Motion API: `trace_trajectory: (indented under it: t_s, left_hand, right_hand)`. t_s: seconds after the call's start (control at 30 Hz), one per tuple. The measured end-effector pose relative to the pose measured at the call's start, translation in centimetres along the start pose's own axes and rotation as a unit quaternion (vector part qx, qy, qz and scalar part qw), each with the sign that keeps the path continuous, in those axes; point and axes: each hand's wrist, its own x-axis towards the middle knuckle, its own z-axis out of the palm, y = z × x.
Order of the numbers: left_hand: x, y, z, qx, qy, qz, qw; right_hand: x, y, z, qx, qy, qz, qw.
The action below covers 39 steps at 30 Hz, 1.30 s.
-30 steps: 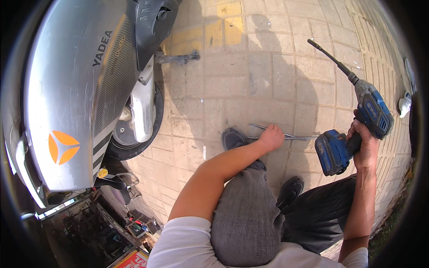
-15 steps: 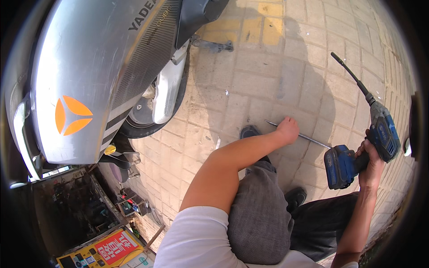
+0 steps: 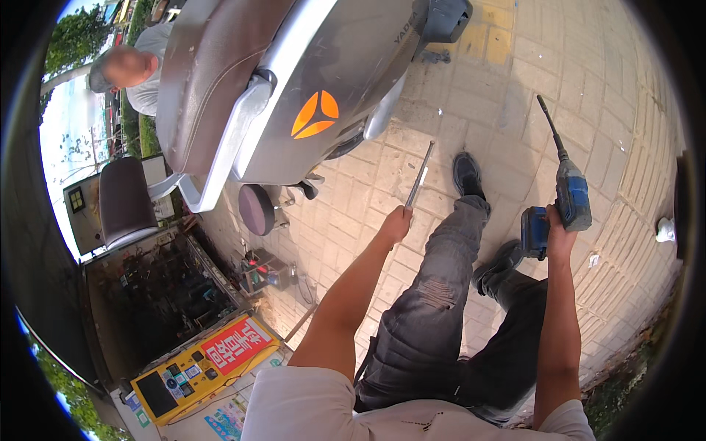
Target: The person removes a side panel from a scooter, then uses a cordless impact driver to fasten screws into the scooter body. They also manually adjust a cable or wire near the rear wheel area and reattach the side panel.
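Observation:
My left hand (image 3: 397, 224) is closed around one end of a slim metal rod (image 3: 421, 175), which points up and away over the paving. The rod's exact kind I cannot make out. In my right hand (image 3: 562, 234) is a blue and grey cordless impact driver (image 3: 573, 192), gripped by its handle. A long dark bit (image 3: 550, 125) extends from its nose, and its blue battery (image 3: 535, 232) faces my legs. To the left of the rod stands a grey electric scooter (image 3: 360, 81) with an orange emblem and a brown seat (image 3: 213, 66).
A person (image 3: 143, 70) is beyond the scooter. At the lower left are a dark cabinet (image 3: 158, 294) of jumbled items, a small tool rack (image 3: 266, 272) and a yellow machine (image 3: 176, 367). A round-topped stool (image 3: 256, 209) stands by the scooter. Brick paving (image 3: 507, 154) spreads beneath me.
My left hand has picked up the metal rod from the paving and moved left. The impact driver has shifted slightly left. I appear to have risen and turned; more of the scooter shows.

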Motion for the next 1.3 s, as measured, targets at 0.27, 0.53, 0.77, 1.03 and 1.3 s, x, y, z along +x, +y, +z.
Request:
trace_trajectory:
  t_s: [0.27, 0.53, 0.77, 1.03, 1.3]
  left_hand:
    - [-49.8, -19.2, -3.1, -0.26, 0.098, -0.465, 0.841]
    - [-64.5, -31.2, 4.1, -0.672, 0.23, -0.487, 0.508]
    - [-56.2, -48.5, 0.2, -0.734, 0.335, -0.391, 0.443]
    - [-40.6, -75.9, -5.8, -0.49, 0.447, -0.39, 0.639]
    - [-33.4, -92.7, -20.4, -0.455, 0.508, -0.41, 0.605]
  right_hand:
    - [-14.1, -13.3, -2.2, -0.282, -0.287, -0.103, 0.91]
    - [-21.2, -11.5, -9.5, -0.689, -0.247, -0.079, 0.677]
    - [-29.1, -11.8, -11.9, -0.785, -0.248, -0.048, 0.565]
    - [-44.4, -13.8, 7.0, -0.756, -0.318, -0.057, 0.569]
    - [-55.9, -18.0, 27.5, -0.636, -0.491, -0.145, 0.578]
